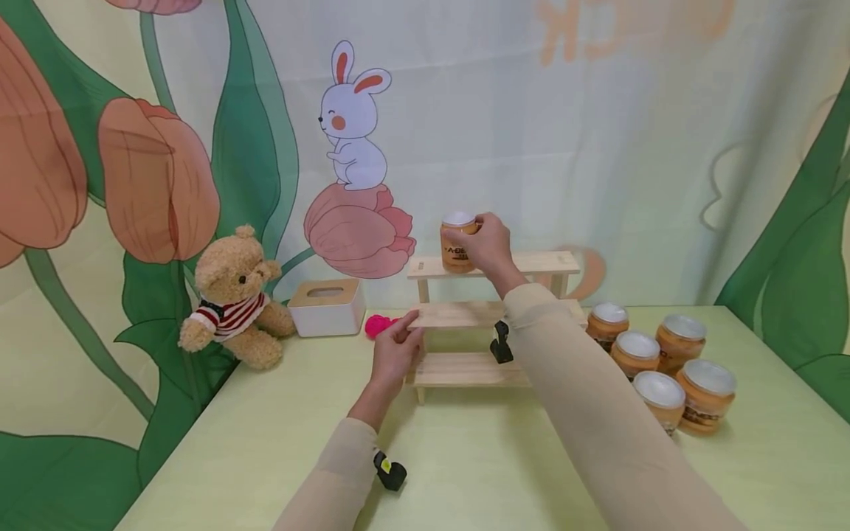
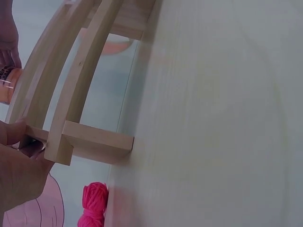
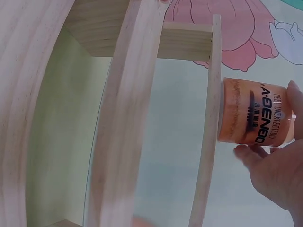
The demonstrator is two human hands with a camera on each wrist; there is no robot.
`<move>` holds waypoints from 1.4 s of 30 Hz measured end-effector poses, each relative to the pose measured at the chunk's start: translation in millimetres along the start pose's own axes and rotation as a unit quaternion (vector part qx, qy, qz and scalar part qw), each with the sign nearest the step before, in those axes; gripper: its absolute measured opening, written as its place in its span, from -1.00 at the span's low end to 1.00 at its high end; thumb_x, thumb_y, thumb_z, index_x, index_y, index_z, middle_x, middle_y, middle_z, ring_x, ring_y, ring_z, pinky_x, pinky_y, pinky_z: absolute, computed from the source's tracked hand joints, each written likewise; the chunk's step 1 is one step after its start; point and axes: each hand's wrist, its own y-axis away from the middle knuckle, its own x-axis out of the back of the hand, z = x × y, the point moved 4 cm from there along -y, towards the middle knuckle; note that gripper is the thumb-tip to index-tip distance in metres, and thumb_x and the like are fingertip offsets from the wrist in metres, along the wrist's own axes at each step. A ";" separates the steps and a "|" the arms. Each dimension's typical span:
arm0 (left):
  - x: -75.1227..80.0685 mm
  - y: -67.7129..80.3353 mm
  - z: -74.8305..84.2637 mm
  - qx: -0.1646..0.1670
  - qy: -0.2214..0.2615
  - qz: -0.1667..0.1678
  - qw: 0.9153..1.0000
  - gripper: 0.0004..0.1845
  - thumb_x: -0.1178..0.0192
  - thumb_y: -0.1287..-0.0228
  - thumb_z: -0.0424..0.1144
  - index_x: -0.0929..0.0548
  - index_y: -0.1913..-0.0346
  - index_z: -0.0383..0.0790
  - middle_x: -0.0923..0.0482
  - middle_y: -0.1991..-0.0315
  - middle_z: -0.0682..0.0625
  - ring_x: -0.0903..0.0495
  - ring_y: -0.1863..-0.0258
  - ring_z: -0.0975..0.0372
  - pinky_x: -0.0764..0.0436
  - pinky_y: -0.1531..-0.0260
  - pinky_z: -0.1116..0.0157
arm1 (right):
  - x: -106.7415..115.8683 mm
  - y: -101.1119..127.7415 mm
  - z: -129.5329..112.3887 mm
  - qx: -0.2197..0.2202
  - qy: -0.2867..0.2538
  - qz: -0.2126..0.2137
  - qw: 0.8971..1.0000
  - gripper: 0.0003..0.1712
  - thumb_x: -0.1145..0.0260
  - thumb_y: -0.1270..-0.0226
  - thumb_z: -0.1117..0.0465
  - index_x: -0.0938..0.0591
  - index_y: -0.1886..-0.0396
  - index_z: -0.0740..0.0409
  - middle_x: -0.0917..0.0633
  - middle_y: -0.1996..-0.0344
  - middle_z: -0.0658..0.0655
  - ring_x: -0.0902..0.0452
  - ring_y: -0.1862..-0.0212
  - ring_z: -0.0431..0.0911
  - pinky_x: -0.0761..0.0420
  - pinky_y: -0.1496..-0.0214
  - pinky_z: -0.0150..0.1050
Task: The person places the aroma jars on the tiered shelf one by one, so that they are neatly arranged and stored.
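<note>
A three-tier wooden shelf rack (image 1: pixel 488 317) stands on the table. My right hand (image 1: pixel 493 247) holds an orange jar (image 1: pixel 458 254) with a white lid at the left part of the top tier. In the right wrist view the jar (image 3: pixel 255 112) has black lettering and its base meets the top board, with the thumb and fingers around its sides. My left hand (image 1: pixel 392 358) grips the left end of the middle tier. The left wrist view shows the left hand (image 2: pixel 21 175) pinching that board end, part of its fingers hidden behind the wood.
Several more orange jars (image 1: pixel 707 394) stand right of the rack, some partly hidden by the right sleeve. Left of it are a pink yarn bundle (image 1: pixel 378 326), a white tissue box (image 1: pixel 327 313) with a wooden top, and a teddy bear (image 1: pixel 235 302). A printed curtain (image 1: pixel 505 133) hangs behind.
</note>
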 end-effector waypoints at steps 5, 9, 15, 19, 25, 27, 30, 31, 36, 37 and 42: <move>1.7 -2.9 -3.3 -0.006 -0.005 0.008 1.000 -0.58 -0.28 -0.37 -0.36 -0.62 -0.27 -0.22 -0.64 0.21 -0.16 -0.46 0.44 0.24 -0.42 0.54 0.51 | 7.1 7.0 3.8 -0.007 -0.006 -0.004 1.000 0.05 -0.47 -0.21 -0.13 -0.20 -0.50 0.29 -0.41 -0.31 0.32 -0.36 -0.29 0.12 -0.50 -0.23 0.04; 2.8 -4.8 -1.0 -0.010 -0.007 0.004 1.000 -0.58 -0.28 -0.37 -0.35 -0.62 -0.27 -0.20 -0.63 0.25 -0.12 -0.46 0.44 0.24 -0.42 0.55 0.50 | 23.6 17.7 4.5 -0.001 0.005 -0.015 1.000 0.06 -0.48 -0.17 -0.20 -0.25 -0.49 0.22 -0.39 -0.35 0.26 -0.31 -0.34 0.09 -0.47 -0.25 0.05; 6.3 -6.5 2.1 -0.019 -0.011 0.007 1.000 -0.59 -0.28 -0.37 -0.36 -0.62 -0.26 -0.22 -0.61 0.29 -0.11 -0.46 0.43 0.23 -0.46 0.51 0.49 | 57.0 43.6 1.7 0.026 0.009 -0.059 0.998 -0.04 -0.46 -0.24 -0.15 -0.29 -0.48 0.20 -0.37 -0.41 0.20 -0.23 -0.44 0.07 -0.39 -0.35 0.03; 6.9 -5.7 1.8 -0.013 -0.012 0.006 1.000 -0.59 -0.28 -0.37 -0.38 -0.63 -0.26 -0.24 -0.60 0.30 -0.11 -0.45 0.42 0.22 -0.43 0.52 0.50 | 83.0 71.2 1.6 0.049 0.015 -0.056 0.997 -0.11 -0.43 -0.27 -0.14 -0.35 -0.45 0.20 -0.41 -0.38 0.19 -0.27 -0.41 0.07 -0.38 -0.37 0.01; 3.6 -6.0 1.7 -0.017 -0.005 0.000 1.000 -0.59 -0.27 -0.37 -0.38 -0.61 -0.26 -0.27 -0.57 0.34 -0.11 -0.41 0.46 0.22 -0.37 0.58 0.51 | 118.7 119.2 11.4 0.100 0.028 -0.050 0.993 -0.21 -0.41 -0.33 -0.06 -0.39 -0.41 0.22 -0.43 -0.35 0.21 -0.31 -0.38 0.10 -0.34 -0.39 0.06; 1.6 -6.4 1.4 -0.018 0.000 -0.004 1.000 -0.58 -0.28 -0.37 -0.37 -0.61 -0.27 -0.27 -0.55 0.34 -0.11 -0.40 0.47 0.22 -0.35 0.59 0.51 | 130.1 131.7 18.2 0.111 0.045 -0.053 0.991 -0.24 -0.42 -0.34 -0.02 -0.40 -0.40 0.24 -0.44 -0.34 0.25 -0.32 -0.37 0.13 -0.35 -0.38 0.08; 0.2 -5.6 0.5 -0.014 0.004 -0.006 1.000 -0.58 -0.27 -0.38 -0.37 -0.61 -0.27 -0.27 -0.52 0.37 -0.08 -0.38 0.49 0.22 -0.33 0.60 0.51 | 149.0 145.7 31.0 0.113 0.079 -0.059 0.989 -0.27 -0.42 -0.35 0.03 -0.41 -0.39 0.27 -0.46 -0.32 0.28 -0.34 -0.35 0.16 -0.39 -0.34 0.07; -0.1 -5.0 0.1 -0.012 0.004 -0.006 1.000 -0.58 -0.27 -0.37 -0.38 -0.61 -0.27 -0.26 -0.52 0.38 -0.06 -0.38 0.49 0.23 -0.33 0.61 0.51 | 156.1 148.9 36.5 0.112 0.097 -0.059 0.987 -0.27 -0.41 -0.36 0.02 -0.41 -0.39 0.26 -0.47 -0.31 0.28 -0.36 -0.34 0.16 -0.41 -0.33 0.07; -1.1 -1.5 -1.3 -0.008 -0.004 -0.007 1.000 -0.59 -0.26 -0.38 -0.38 -0.61 -0.27 -0.25 -0.58 0.33 -0.15 -0.43 0.47 0.23 -0.39 0.58 0.50 | 197.5 156.9 68.5 0.123 0.174 -0.045 0.976 -0.33 -0.38 -0.40 0.06 -0.43 -0.36 0.29 -0.50 -0.26 0.34 -0.39 -0.28 0.22 -0.45 -0.23 0.13; -1.1 -1.7 -2.4 -0.007 -0.004 -0.007 1.000 -0.59 -0.26 -0.38 -0.38 -0.62 -0.27 -0.24 -0.60 0.29 -0.18 -0.44 0.45 0.23 -0.40 0.57 0.49 | 206.3 157.1 75.7 0.121 0.188 -0.041 0.974 -0.34 -0.38 -0.40 0.06 -0.43 -0.36 0.29 -0.50 -0.25 0.36 -0.39 -0.26 0.23 -0.48 -0.24 0.03; 1.0 -2.9 -4.4 -0.009 -0.002 -0.003 1.000 -0.59 -0.27 -0.38 -0.37 -0.62 -0.26 -0.24 -0.62 0.26 -0.16 -0.46 0.42 0.20 -0.43 0.54 0.48 | 246.4 155.5 111.1 0.091 0.210 -0.055 0.972 -0.31 -0.37 -0.40 0.06 -0.41 -0.36 0.34 -0.49 -0.24 0.41 -0.37 -0.23 0.27 -0.42 -0.05 -0.62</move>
